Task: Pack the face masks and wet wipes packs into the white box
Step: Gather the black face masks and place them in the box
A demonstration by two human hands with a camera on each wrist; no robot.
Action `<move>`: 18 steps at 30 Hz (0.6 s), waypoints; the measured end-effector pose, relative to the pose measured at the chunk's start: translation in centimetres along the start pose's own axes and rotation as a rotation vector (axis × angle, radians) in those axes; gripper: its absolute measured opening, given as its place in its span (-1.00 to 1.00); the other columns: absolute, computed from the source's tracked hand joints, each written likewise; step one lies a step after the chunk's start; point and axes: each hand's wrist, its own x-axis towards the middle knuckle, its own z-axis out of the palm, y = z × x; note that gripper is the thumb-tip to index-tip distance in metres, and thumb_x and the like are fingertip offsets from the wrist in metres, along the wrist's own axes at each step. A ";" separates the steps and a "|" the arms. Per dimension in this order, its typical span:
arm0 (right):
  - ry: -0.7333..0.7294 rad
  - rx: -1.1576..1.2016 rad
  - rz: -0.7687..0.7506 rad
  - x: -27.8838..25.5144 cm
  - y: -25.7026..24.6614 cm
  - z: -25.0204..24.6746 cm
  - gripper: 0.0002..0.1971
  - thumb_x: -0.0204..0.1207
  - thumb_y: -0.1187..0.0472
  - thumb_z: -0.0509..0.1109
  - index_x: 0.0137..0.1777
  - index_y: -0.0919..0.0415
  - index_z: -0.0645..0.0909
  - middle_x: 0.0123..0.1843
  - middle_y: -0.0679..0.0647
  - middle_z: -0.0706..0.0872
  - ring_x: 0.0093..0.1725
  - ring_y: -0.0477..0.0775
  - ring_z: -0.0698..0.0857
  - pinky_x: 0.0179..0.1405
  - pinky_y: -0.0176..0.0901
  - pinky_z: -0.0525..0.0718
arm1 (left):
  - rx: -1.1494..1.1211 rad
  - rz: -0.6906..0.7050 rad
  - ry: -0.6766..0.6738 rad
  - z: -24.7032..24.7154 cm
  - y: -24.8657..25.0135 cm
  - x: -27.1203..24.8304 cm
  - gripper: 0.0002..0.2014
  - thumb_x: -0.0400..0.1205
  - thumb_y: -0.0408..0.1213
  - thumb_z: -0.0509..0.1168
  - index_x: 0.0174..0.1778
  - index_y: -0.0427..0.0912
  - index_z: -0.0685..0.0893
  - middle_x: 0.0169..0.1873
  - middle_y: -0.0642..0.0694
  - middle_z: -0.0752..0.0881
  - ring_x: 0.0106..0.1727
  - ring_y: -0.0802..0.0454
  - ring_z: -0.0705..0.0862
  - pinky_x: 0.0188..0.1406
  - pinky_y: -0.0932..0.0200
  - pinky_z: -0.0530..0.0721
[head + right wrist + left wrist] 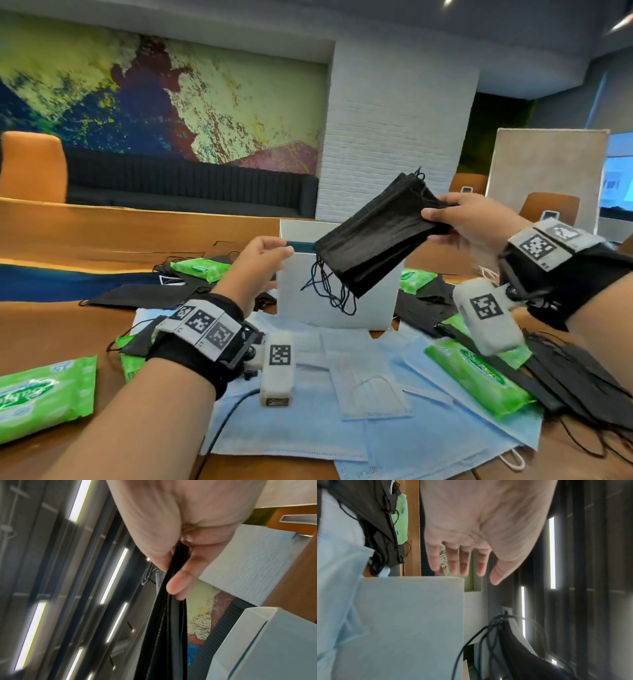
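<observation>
While the right hand (469, 219) pinches a stack of black face masks (373, 236) above the white box (335, 298), the left hand (260, 260) hovers at the box's left rim, fingers straight, seemingly not touching. Wet wipes packs (479, 380) lie around the box.

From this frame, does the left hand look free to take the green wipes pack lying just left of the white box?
Probably yes. The left hand is open and holds nothing, poised at the white box rim. The wipes pack lies uncovered just beyond it. The black masks, gripped by the right hand, hang clear over the box.
</observation>
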 end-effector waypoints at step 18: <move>0.218 0.231 0.140 14.3 0.9 2.0 -0.83 0.65 0.36 0.23 -0.19 0.23 0.41 -0.04 0.27 0.63 -0.48 0.15 0.70 -0.81 -0.30 0.55 | 0.959 -0.271 -0.124 3.4 2.1 8.1 -0.57 0.71 -0.35 0.20 0.49 -0.42 0.41 0.46 -0.30 0.49 0.47 -0.25 0.47 0.36 0.09 0.43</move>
